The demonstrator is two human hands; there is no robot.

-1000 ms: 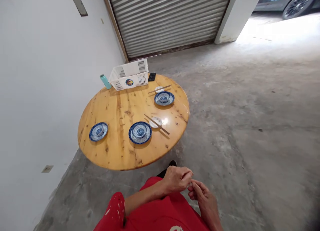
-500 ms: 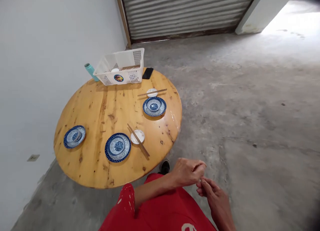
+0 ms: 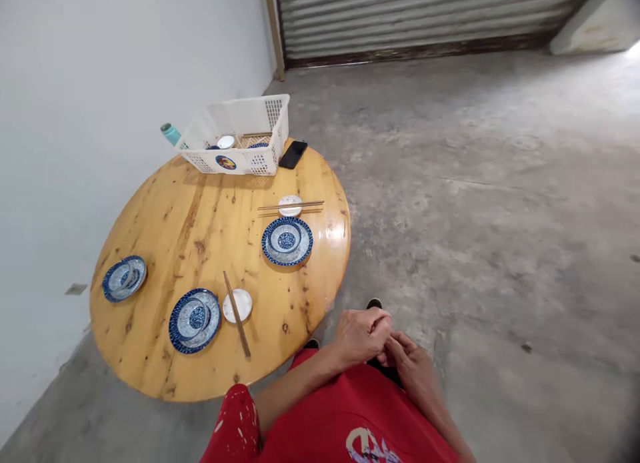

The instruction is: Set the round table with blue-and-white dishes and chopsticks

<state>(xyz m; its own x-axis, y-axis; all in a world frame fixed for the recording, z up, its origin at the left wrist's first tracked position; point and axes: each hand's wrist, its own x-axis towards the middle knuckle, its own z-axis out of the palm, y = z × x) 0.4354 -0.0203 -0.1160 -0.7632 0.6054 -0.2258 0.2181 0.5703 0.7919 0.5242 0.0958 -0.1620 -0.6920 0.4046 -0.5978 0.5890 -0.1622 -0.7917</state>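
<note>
My left hand [image 3: 363,333] is curled into a fist low in front of my body, beyond the table's front right edge. My right hand [image 3: 413,364] meets it, fingers bent and touching the left fingers. Whatever they may hold is hidden. Nearest on the round wooden table [image 3: 190,223], chopsticks [image 3: 236,314] lie across a small white dish [image 3: 243,304]. Beside it a blue-patterned plate [image 3: 176,338] carries a bowl [image 3: 193,318]. Farther right stands another plate [image 3: 287,261] with a bowl [image 3: 285,239], behind which chopsticks [image 3: 310,203] rest on a white dish [image 3: 290,211].
At the table's left is a third plate [image 3: 110,291] with a bowl [image 3: 127,277]. A white plastic basket [image 3: 250,164] holding dishes and chopsticks stands at the back, between a turquoise bottle [image 3: 171,134] and a black phone [image 3: 293,155]. A wall [image 3: 100,116] borders the left side.
The view has shifted, so the table and its dishes sit lower and farther left. My hands remain together, with the right hand now closer against the left.
</note>
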